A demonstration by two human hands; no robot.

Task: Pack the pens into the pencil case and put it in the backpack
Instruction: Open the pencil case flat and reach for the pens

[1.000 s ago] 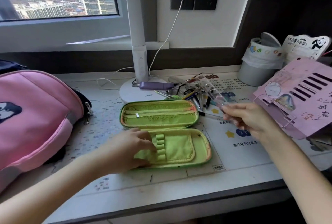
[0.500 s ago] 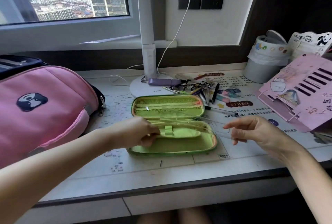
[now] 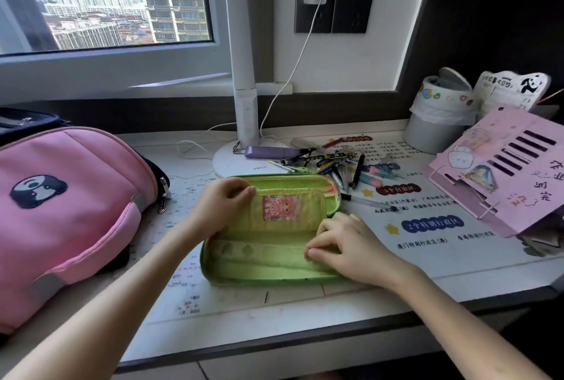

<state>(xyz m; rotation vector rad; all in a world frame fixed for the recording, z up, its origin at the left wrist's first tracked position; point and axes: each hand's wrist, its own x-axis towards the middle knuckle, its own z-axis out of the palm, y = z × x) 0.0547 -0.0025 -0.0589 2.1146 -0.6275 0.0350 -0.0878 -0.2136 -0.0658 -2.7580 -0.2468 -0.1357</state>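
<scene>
The green pencil case (image 3: 268, 271) lies open on the desk in front of me. My left hand (image 3: 224, 201) grips the case's inner flap (image 3: 293, 205), which bears a red sticker, and holds it raised toward the lid. A clear plastic ruler (image 3: 247, 250) lies along the lower half of the case. My right hand (image 3: 345, 247) rests at the case's right end with curled fingers on the ruler's end. A loose heap of pens (image 3: 335, 166) lies just behind the case. The pink backpack (image 3: 61, 211) lies on the desk at the left.
A white lamp base (image 3: 227, 163) and post stand behind the case, with a purple bar (image 3: 271, 152) on the base and a white cable. At the right are a lined bin (image 3: 436, 123) and a pink cardboard stand (image 3: 503, 172). The desk edge runs close to me.
My right hand brought the clear ruler from above the pens down into the case's lower half. My left hand lifted the inner flap up toward the lid.
</scene>
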